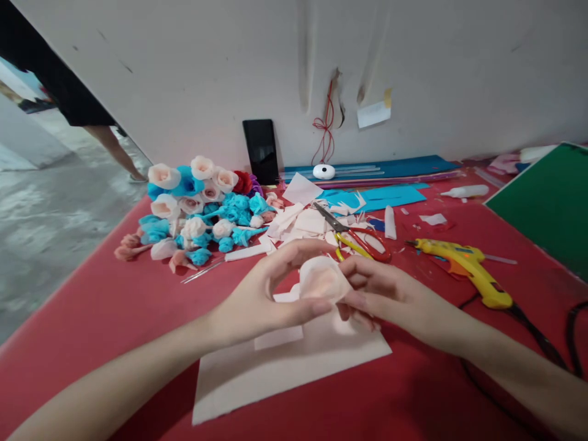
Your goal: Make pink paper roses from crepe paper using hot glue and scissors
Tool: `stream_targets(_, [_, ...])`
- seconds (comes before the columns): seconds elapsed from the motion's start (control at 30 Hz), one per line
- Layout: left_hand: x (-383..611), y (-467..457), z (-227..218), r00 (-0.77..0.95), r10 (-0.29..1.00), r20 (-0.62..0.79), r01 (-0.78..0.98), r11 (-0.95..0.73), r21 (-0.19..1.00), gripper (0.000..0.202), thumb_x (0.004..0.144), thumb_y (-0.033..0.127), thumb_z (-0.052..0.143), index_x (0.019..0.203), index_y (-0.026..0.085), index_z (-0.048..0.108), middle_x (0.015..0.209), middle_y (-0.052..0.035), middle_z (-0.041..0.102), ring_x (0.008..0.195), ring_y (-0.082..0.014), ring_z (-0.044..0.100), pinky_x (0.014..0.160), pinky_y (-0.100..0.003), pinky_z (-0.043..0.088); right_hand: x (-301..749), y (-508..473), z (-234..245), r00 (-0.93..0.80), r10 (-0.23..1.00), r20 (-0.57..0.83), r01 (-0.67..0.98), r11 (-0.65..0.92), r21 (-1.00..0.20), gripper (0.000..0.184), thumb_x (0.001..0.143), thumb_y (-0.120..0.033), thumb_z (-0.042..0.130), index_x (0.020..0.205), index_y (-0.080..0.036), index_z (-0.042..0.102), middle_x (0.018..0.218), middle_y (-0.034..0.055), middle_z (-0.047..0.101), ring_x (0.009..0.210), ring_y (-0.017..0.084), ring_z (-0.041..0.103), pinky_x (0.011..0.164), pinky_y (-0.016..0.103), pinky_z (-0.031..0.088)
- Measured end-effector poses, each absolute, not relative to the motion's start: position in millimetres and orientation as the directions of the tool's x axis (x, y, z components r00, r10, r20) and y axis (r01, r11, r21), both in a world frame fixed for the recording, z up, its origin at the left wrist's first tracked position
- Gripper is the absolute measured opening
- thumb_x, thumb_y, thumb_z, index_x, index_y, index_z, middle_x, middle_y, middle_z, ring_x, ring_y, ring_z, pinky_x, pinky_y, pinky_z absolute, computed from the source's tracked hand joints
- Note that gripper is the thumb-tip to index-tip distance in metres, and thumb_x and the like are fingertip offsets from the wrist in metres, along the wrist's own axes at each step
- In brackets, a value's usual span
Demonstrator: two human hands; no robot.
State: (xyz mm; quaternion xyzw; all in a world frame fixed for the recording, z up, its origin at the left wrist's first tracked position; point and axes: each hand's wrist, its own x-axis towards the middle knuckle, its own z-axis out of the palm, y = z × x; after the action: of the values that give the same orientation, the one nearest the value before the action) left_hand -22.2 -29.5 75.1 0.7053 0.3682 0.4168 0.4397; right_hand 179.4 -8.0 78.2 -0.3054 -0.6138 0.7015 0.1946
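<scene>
A pale peach paper flower [323, 280] is held between my two hands, its cupped petals facing up toward me. My left hand [280, 288] curves round its left side, thumb in front and fingers behind. On the other side my right hand [381, 288] pinches the flower's edge with thumb and fingers. Below them lies a large pale sheet of paper [294, 380], with a smaller pale paper piece [278, 337] on top. Just beyond my hands are red-and-yellow-handled scissors [351, 233] on a heap of paper scraps [298, 222].
Finished paper flowers [202, 208] are piled at the left on the red table [114, 306]. A yellow glue gun [468, 266] with a black cord lies right. A black phone [261, 150] leans on the wall. A green board [546, 208] stands far right; a person's leg [114, 147] shows left.
</scene>
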Motion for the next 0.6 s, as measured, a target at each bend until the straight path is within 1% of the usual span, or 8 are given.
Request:
stream_targets(0.07, [-24.3,-29.2,76.6,0.369,0.889,0.271,0.150,-0.345,0.927,0.032,0.080,0.029,0.058,0.111,0.024,0.055,0.107,-0.0076,0.062,0.103,-0.0215,0.058,0.088,-0.034,0.050,184.3,-7.8,82.0,-0.738,0.647,-0.192,0.202,-0.060,-0.978,0.018,0.086,-0.035,0.051,0.092,-0.018,0.052,0.080,0.0005,0.056,0.069,0.008,0.052,0.058,0.020,0.040])
stream_targets(0.13, [-25.9,-28.6,78.6,0.371,0.883,0.289,0.191,-0.377,0.906,0.022,0.084,0.027,0.051,0.106,0.023,0.058,0.100,-0.0067,0.064,0.096,-0.0196,0.060,0.085,-0.033,0.050,188.9,-7.7,84.7,-0.744,0.639,-0.194,0.315,0.080,-0.946,0.018,0.087,-0.035,0.050,0.094,-0.020,0.056,0.085,0.0014,0.058,0.077,0.012,0.054,0.061,0.021,0.040])
stream_targets(0.17, [-26.1,-28.3,79.8,0.387,0.869,0.308,0.222,-0.412,0.884,0.019,0.085,0.025,0.051,0.102,0.023,0.060,0.097,-0.0062,0.065,0.094,-0.0189,0.060,0.084,-0.032,0.050,190.9,-7.5,85.6,-0.750,0.632,-0.196,0.362,0.145,-0.921,0.017,0.087,-0.035,0.050,0.093,-0.021,0.058,0.086,0.0009,0.058,0.077,0.012,0.053,0.060,0.021,0.040])
stream_targets(0.23, [-24.7,-28.4,81.8,0.446,0.825,0.346,0.287,-0.498,0.818,0.014,0.083,0.020,0.052,0.094,0.021,0.062,0.092,-0.0052,0.066,0.090,-0.0176,0.060,0.080,-0.031,0.050,193.8,-7.0,86.8,-0.758,0.624,-0.190,0.418,0.242,-0.875,0.016,0.086,-0.034,0.050,0.091,-0.022,0.059,0.081,-0.0013,0.058,0.071,0.010,0.051,0.056,0.020,0.037])
stream_targets(0.33, [-19.3,-30.1,83.3,0.539,0.737,0.408,0.343,-0.634,0.693,0.012,0.079,0.012,0.056,0.086,0.018,0.063,0.080,-0.0045,0.066,0.080,-0.0159,0.060,0.076,-0.032,0.049,195.8,-5.7,86.9,-0.765,0.618,-0.182,0.454,0.316,-0.833,0.017,0.086,-0.036,0.051,0.089,-0.022,0.060,0.071,-0.0042,0.055,0.062,0.007,0.046,0.051,0.018,0.032])
stream_targets(0.43, [-14.6,-32.5,83.4,0.593,0.675,0.439,0.383,-0.716,0.584,0.011,0.077,0.009,0.058,0.082,0.016,0.064,0.077,-0.0047,0.067,0.073,-0.0148,0.059,0.077,-0.033,0.047,196.2,-4.5,86.3,-0.768,0.617,-0.173,0.483,0.380,-0.789,0.019,0.086,-0.038,0.050,0.091,-0.024,0.061,0.074,-0.0049,0.059,0.063,0.006,0.048,0.052,0.018,0.032])
stream_targets(0.5, [-13.7,-33.1,83.4,0.622,0.651,0.435,0.399,-0.742,0.539,0.010,0.077,0.010,0.058,0.081,0.016,0.064,0.077,-0.0040,0.068,0.073,-0.0145,0.060,0.080,-0.034,0.045,196.2,-3.8,86.2,-0.773,0.610,-0.176,0.495,0.405,-0.769,0.020,0.087,-0.039,0.049,0.091,-0.025,0.062,0.077,-0.0047,0.061,0.067,0.007,0.051,0.054,0.018,0.034])
stream_targets(0.6, [-14.8,-32.3,82.8,0.653,0.630,0.420,0.401,-0.758,0.514,0.010,0.078,0.012,0.057,0.082,0.018,0.064,0.077,-0.0025,0.069,0.073,-0.0138,0.060,0.083,-0.033,0.044,196.1,-2.9,85.7,-0.783,0.587,-0.203,0.504,0.409,-0.761,0.024,0.088,-0.040,0.045,0.091,-0.024,0.063,0.079,-0.0034,0.062,0.069,0.009,0.053,0.057,0.020,0.034])
